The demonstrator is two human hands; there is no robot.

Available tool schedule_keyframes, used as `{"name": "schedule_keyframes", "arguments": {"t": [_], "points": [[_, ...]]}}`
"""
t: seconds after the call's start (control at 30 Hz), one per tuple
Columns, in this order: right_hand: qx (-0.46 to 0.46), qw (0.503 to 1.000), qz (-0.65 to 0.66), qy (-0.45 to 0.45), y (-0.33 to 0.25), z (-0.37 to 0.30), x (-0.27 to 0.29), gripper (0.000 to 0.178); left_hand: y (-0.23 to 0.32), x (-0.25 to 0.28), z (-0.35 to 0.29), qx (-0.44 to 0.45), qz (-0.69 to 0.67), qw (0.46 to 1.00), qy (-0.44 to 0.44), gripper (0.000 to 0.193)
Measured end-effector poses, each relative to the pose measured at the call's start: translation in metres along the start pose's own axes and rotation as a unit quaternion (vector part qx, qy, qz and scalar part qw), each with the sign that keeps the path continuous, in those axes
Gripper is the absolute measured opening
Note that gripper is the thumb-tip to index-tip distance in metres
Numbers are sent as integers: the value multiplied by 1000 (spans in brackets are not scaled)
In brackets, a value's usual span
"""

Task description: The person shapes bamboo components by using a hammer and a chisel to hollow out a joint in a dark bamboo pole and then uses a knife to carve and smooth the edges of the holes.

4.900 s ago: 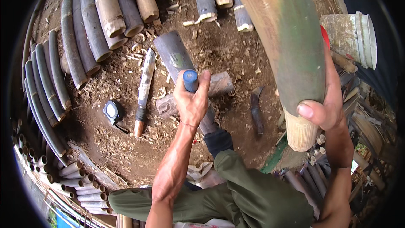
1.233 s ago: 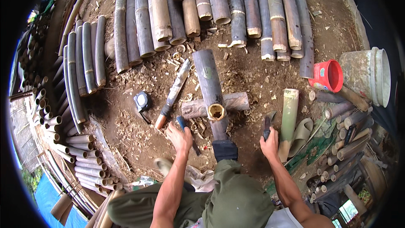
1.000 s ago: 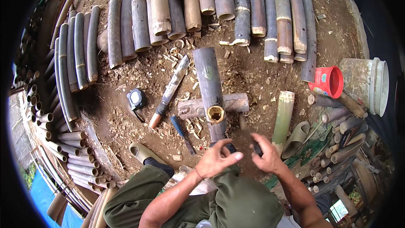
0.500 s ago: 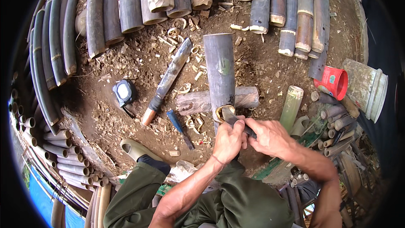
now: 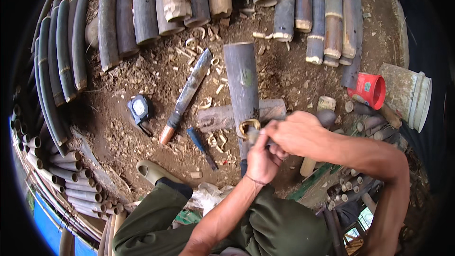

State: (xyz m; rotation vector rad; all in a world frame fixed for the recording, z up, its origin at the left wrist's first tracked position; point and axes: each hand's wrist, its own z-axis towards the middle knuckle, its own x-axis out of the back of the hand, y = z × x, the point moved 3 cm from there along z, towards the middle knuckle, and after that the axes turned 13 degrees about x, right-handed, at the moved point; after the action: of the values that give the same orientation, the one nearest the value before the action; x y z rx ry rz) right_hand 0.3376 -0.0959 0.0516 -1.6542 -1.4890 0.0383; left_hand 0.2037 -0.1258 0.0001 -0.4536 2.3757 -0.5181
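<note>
A grey bamboo tube [image 5: 241, 78] lies lengthwise before me, its near end raised on a short crosswise log [image 5: 213, 118]. At the tube's pale near rim is a knife [image 5: 253, 135], its blade blurred by motion and its handle mostly hidden in my grip. My right hand [image 5: 297, 135] is closed round the knife, wrist bent and elbow out. Against it, my left hand [image 5: 262, 161] is closed too, its thumb pressed on the knife close to the rim. Left of the tube lie a machete [image 5: 193, 83] and a slim blue-handled tool [image 5: 196, 139].
A tape measure [image 5: 139, 108] sits on the dirt at left, among scattered bamboo shavings. Several bamboo tubes [image 5: 146, 12] line the far side. At right stand a red container [image 5: 372, 90] and a dirty whitish bucket [image 5: 403, 96]. Cut bamboo pieces [image 5: 85, 192] are stacked at lower left.
My right hand has turned and risen slightly, its elbow swinging outward to the right. The knife stays at the tube's rim but is now blurred. The whole view has shifted a little.
</note>
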Motion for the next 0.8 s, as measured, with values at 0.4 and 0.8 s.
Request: {"name": "schedule_keyframes", "arguments": {"t": [0.4,0.8], "points": [[-189,865,362,293,-64,13,-106,43,41,36,-30,-38,558,777,290,57],[-214,809,325,441,-81,34,-119,54,66,31,-28,-82,694,661,275,48]]}}
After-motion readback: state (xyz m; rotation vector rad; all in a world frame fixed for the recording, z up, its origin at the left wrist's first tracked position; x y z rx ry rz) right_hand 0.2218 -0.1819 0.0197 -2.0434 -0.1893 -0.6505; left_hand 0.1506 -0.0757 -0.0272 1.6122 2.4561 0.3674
